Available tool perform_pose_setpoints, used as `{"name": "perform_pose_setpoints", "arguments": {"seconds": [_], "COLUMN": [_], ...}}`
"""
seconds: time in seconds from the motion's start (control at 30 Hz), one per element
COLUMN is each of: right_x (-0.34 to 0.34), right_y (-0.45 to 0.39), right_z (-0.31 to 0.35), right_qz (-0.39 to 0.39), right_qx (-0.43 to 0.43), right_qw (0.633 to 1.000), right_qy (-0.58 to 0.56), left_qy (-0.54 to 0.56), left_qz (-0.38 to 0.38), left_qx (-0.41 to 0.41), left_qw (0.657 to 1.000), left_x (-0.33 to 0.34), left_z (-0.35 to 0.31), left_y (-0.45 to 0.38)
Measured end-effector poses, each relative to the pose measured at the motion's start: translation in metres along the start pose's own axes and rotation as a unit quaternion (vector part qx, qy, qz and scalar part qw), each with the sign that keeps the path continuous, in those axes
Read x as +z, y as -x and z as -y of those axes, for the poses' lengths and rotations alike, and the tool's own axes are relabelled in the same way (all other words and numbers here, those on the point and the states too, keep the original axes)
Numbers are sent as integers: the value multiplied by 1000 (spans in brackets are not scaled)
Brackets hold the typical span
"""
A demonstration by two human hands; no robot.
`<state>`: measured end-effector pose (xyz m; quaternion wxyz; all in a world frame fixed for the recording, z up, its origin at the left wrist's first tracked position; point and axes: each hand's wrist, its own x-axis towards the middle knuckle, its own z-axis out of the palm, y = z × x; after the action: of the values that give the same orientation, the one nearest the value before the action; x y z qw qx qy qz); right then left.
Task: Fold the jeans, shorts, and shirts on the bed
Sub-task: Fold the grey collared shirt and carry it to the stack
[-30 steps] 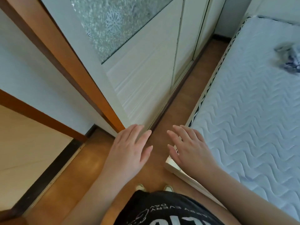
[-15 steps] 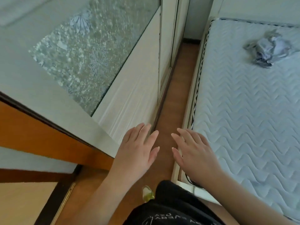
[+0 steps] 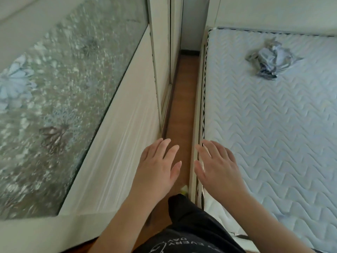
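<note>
I had both hands out in front of me and neither held anything; my left hand [image 3: 156,167] hung over the narrow strip of floor [image 3: 184,99], fingers straight and lightly spread, and my right hand [image 3: 218,165] hovered over the near edge of the bed [image 3: 273,143], fingers likewise straight and relaxed; whether it touched the mattress I could not tell. The only garment I could see was a crumpled grey bundle [image 3: 269,59] lying far up the bed, well apart from either hand; whether it was a shirt or shorts I could not make out, and no jeans showed.

The step, as I judged it, was the approach; to do it well I would walk up the gap beside the bed until the bundle sat squarely before me, then lift it by a hem or shoulder seam and shake it out flat rather than scoop the wad whole; the bed offered plenty of room to spread it.

The bundle looked thin and soft, heavily creased, with some darker patches; the mattress cover was pale, quilted in wavy rows, with a patterned border; the wardrobe door [image 3: 116,152] to my left was white and finely ribbed below a frosted, flower-patterned glass panel [image 3: 54,106]; the floor was warm brown wood.
</note>
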<state>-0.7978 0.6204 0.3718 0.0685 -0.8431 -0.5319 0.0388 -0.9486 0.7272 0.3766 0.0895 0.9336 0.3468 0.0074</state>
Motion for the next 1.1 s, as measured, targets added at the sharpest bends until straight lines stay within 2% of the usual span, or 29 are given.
{"name": "perform_pose_setpoints", "arguments": {"seconds": [0.23, 0.37, 0.63, 0.93, 1.1], "right_x": [1, -6, -31, -50, -47], "right_y": [-94, -146, -213, -263, -311], "right_z": [-49, -85, -133, -185, -208], "right_qz": [42, 68, 42, 19, 16], "right_qx": [9, 20, 38, 114, 161], "right_qw": [999, 997, 998, 990, 985], "right_qy": [3, -7, -24, -80, -61], "left_qy": [40, 0, -40, -43, -34], "left_qz": [15, -7, -22, -30, -47], "left_qx": [-9, 3, 52, 137, 188], "left_qw": [999, 1000, 998, 989, 981], "left_x": [23, 18, -15, -31, -33], "left_z": [-16, -29, -37, -53, -56], "left_y": [-107, -171, -269, -385, -462]}}
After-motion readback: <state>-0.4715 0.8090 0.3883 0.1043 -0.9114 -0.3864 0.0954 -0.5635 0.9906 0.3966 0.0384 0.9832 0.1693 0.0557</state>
